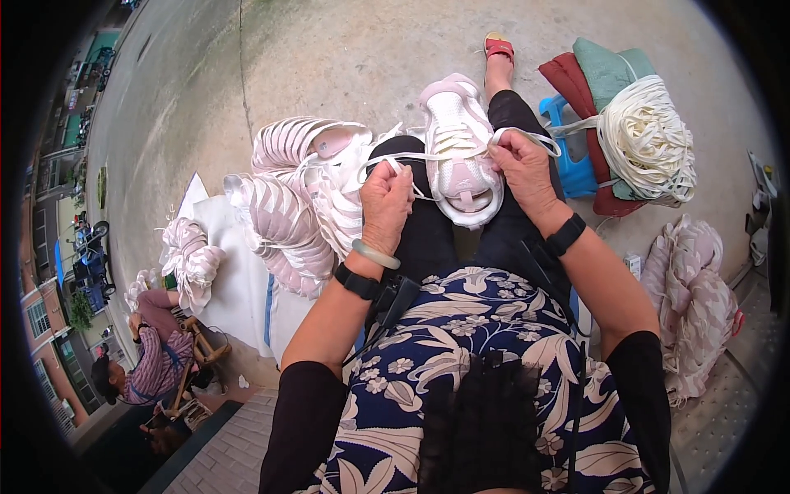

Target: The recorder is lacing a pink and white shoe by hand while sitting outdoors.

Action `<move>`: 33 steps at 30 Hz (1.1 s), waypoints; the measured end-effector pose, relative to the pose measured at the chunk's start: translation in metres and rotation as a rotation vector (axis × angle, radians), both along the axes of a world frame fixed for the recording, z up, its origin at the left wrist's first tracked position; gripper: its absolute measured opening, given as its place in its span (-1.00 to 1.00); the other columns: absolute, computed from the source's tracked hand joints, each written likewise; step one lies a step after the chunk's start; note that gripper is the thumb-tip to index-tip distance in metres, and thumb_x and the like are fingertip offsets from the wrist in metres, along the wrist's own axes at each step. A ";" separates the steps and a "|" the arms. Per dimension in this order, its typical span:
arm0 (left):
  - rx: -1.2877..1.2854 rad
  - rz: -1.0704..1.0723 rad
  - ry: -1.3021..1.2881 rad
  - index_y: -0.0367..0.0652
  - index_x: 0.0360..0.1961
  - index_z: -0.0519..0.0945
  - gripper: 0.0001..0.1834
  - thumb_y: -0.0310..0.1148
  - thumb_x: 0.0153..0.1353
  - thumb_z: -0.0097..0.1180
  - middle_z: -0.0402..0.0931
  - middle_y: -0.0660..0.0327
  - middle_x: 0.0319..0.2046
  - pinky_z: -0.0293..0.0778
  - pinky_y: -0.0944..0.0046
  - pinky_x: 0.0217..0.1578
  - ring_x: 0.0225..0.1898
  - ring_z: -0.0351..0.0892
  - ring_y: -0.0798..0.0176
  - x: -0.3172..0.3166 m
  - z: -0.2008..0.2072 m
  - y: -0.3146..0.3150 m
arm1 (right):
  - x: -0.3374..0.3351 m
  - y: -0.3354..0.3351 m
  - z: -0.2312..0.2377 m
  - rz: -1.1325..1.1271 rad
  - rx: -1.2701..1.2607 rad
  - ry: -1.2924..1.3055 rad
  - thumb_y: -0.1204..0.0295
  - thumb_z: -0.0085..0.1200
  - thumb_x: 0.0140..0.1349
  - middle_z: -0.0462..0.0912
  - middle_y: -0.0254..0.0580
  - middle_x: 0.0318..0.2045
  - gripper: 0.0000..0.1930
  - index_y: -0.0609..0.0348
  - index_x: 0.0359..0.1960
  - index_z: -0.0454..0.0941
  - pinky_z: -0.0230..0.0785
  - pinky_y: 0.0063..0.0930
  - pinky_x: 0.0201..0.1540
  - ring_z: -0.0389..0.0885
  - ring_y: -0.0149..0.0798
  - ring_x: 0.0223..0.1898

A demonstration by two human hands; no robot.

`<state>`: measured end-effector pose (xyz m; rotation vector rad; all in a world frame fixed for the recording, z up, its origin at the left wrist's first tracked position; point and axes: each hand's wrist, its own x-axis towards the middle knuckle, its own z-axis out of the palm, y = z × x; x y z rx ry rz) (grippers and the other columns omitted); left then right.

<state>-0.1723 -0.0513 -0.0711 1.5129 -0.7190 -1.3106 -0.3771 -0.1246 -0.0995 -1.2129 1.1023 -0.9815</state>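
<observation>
A white and pale pink sneaker rests across my thighs, its heel opening toward me. White shoelace runs through its upper eyelets and stretches out to both sides. My left hand is closed in a pinch on the lace just left of the shoe. At the shoe's right edge, my right hand pinches the other part of the lace between thumb and fingers, and a loop of it sticks out past the knuckles.
Stacked pink and white shoe uppers lie on a white sheet at the left. To the right, a big bundle of white laces sits on folded cloths over a blue stool. More bundled uppers lie lower right. Another person sits far left.
</observation>
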 end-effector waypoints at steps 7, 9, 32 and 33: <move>0.016 0.016 0.042 -0.11 -0.37 0.41 -0.91 -0.38 0.17 0.05 0.42 0.34 -0.65 0.22 0.59 -0.71 -0.70 0.35 0.53 0.001 0.004 0.001 | 0.000 0.002 0.004 0.044 -0.262 0.302 0.53 0.03 0.08 0.44 -0.25 -0.60 -0.95 0.25 -0.46 0.45 0.32 -0.52 -0.47 0.46 -0.37 -0.56; 0.005 0.029 0.057 -0.11 -0.36 0.42 -0.92 -0.39 0.17 0.05 0.43 0.34 -0.64 0.24 0.59 -0.69 -0.69 0.37 0.53 0.000 0.003 0.000 | 0.003 0.004 0.009 0.135 -0.744 0.584 0.49 0.02 0.04 0.46 -0.12 -0.51 -0.94 0.21 -0.46 0.45 0.34 -0.35 -0.39 0.50 -0.11 -0.45; -0.149 0.121 -0.097 -0.20 -0.33 0.37 -0.93 -0.48 0.16 -0.03 0.40 0.34 -0.60 0.28 0.54 -0.63 -0.63 0.34 0.54 -0.013 -0.035 -0.021 | 0.053 0.026 0.033 0.332 0.144 0.314 0.60 -0.20 0.12 0.50 -0.13 -0.69 -0.87 0.35 -0.37 0.43 0.34 -0.47 -0.67 0.53 -0.33 -0.72; -0.176 0.118 -0.142 -0.20 -0.33 0.37 -0.94 -0.48 0.17 -0.04 0.39 0.34 -0.60 0.27 0.53 -0.64 -0.63 0.33 0.54 -0.013 -0.039 -0.021 | 0.057 0.026 0.031 0.337 0.143 0.319 0.60 -0.20 0.12 0.50 -0.13 -0.69 -0.87 0.35 -0.37 0.43 0.34 -0.47 -0.67 0.53 -0.33 -0.72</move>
